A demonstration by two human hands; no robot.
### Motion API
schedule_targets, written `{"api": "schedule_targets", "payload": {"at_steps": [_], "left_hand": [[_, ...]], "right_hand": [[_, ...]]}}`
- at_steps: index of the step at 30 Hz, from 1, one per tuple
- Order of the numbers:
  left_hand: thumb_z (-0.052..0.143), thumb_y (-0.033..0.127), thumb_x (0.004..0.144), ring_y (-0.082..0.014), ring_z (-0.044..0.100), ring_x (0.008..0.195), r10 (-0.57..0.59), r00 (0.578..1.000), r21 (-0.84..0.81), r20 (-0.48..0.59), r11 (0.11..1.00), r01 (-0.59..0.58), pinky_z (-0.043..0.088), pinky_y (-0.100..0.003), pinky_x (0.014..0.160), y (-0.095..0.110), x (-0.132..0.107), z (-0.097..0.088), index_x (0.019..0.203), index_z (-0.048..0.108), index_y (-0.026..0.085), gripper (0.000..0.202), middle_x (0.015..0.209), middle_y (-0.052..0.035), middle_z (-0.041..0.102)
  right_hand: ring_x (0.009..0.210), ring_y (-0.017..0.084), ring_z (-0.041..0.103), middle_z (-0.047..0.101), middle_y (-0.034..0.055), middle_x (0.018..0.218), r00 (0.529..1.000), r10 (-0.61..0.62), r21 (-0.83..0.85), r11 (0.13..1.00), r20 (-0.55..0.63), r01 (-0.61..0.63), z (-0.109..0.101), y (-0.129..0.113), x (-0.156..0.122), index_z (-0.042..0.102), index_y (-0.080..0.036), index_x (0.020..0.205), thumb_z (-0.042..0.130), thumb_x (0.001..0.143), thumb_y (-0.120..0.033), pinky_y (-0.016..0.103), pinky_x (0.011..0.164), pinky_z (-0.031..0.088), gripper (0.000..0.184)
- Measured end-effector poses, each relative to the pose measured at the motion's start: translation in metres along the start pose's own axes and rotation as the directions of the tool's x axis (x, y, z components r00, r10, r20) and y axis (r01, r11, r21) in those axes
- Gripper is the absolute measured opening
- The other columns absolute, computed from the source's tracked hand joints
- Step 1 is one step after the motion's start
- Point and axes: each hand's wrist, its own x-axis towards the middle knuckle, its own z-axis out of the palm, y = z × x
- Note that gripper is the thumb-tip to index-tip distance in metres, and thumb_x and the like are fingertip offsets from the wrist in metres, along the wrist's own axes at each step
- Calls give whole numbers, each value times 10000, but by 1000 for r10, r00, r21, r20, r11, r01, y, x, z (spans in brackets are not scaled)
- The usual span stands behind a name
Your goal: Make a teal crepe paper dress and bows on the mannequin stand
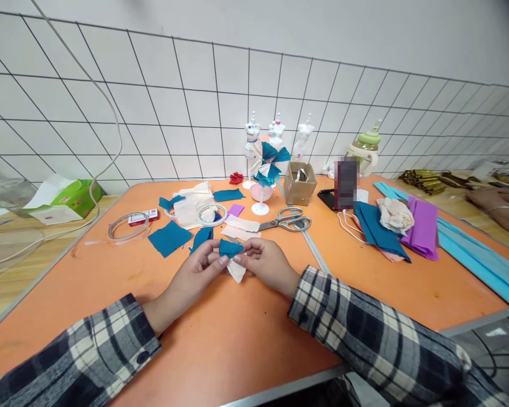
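Observation:
Between my two hands is a small piece of teal crepe paper (229, 249) laid with a cream piece (236, 272) that hangs below it. My left hand (203, 264) pinches the left edge with thumb and fingers. The right edge is pinched by my right hand (268, 263). Just beyond my fingers lie grey scissors (294, 219), partly opened, and cream paper strips (242, 225). Flat teal pieces (169, 238) rest left of my hands. A roll of clear tape (212, 215) stands near a larger cream sheet (190, 203).
Behind the scissors stand a small mannequin in teal and cream paper (266, 164), a cardboard box (300, 183) and a phone on a stand (346, 183). Folded teal paper (379, 229) and purple paper (421, 229) lie right. Another person's arm (497, 206) rests at far right.

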Motion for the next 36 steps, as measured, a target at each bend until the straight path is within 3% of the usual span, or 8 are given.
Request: {"api": "schedule_targets", "payload": {"at_steps": [5,8,14,17,22,26,32,36], "left_hand": [[722,439,767,-148,602,622,-11,1000,76,-11,997,11,454,-238,608,-3,3,-2,809,536,213,296,566,70,588],[734,433,761,-154,618,673,-9,999,77,35,997,6,461,-245,648,-6,3,-3,879,570,209,301,634,52,637],[748,381,782,-126,590,700,57,995,56,-76,997,-53,445,-228,679,-12,3,-10,903,587,201,270,727,42,647],[725,378,800,-123,575,691,29,999,27,-17,999,-29,435,-231,666,-13,3,-12,921,587,195,259,747,35,646],[691,350,812,-120,536,628,-3,990,209,141,978,-27,400,-235,611,-11,0,-7,902,555,185,232,680,42,599],[705,313,809,-134,572,664,71,991,276,111,956,-100,441,-251,643,-6,-3,-3,949,480,215,282,702,48,605],[837,459,674,-251,652,996,24,998,-4,58,1000,-24,517,-356,828,-10,4,-11,1141,512,231,613,1035,-68,673],[828,469,695,-264,657,994,-66,995,-50,80,996,71,491,-377,900,-16,7,-12,960,662,184,423,1032,-84,710]], "right_hand": [[681,105,568,644,5,892,983,-179,-191,967,-34,169,-2,3,-1,666,-192,1009,739,695,-256,248,660,473,329],[733,122,575,642,15,908,960,-269,-314,920,-77,233,-3,3,-1,690,-185,929,719,723,-271,254,681,461,225],[589,103,491,553,-39,647,1000,-27,-101,995,0,27,-1,2,0,579,-172,729,697,729,-317,231,573,386,186],[565,87,448,537,-41,658,996,52,-15,999,76,-51,-1,1,-1,555,-171,736,683,736,-304,220,545,352,184],[664,100,503,603,-11,845,997,-62,-167,984,37,67,-3,-4,-4,636,-178,1003,678,723,-214,235,617,413,285],[594,103,468,565,-31,648,990,-141,-356,926,-10,128,-3,-4,-4,668,-176,790,683,750,-283,230,557,374,115],[608,116,544,598,-13,695,964,-196,-18,980,-181,196,-3,-7,-3,625,-182,799,701,751,-368,241,559,468,207],[689,128,600,628,-3,770,981,-93,238,962,-171,133,4,-5,-4,613,-189,816,790,665,-425,244,595,536,332]]}}
